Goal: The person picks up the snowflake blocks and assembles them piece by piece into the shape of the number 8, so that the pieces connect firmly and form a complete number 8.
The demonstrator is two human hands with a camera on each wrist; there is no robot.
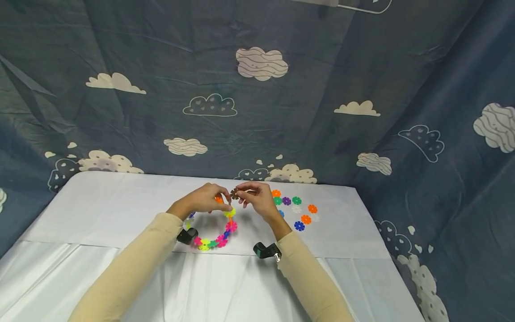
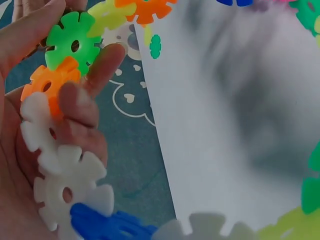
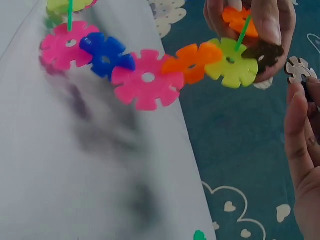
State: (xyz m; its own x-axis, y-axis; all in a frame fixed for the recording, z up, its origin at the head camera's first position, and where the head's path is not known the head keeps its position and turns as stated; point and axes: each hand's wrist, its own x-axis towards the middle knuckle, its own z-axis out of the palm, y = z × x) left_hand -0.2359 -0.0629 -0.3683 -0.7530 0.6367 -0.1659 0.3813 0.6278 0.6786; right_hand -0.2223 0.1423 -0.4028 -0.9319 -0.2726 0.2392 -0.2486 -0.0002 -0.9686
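A chain of coloured, notched plastic flower discs curves in a loop above the white table; a pink disc (image 1: 231, 226) sits on its right side. My left hand (image 1: 207, 197) grips the far part of the chain. In the left wrist view, a green disc (image 2: 75, 42), an orange disc (image 2: 47, 86) and white discs (image 2: 67, 192) lie along its fingers. The right wrist view shows its thumb on a dark brown disc (image 3: 265, 56) joined to a yellow-green disc (image 3: 231, 62). Close by, my right hand (image 1: 259, 199) pinches a separate brown disc (image 1: 234, 193) by its edge.
Loose discs lie on the white table (image 1: 132, 205) right of my right hand, among them an orange disc (image 1: 312, 209), a blue disc (image 1: 299, 226) and a purple disc (image 1: 286, 201). A dark curtain (image 1: 306, 134) with printed clouds hangs behind the table.
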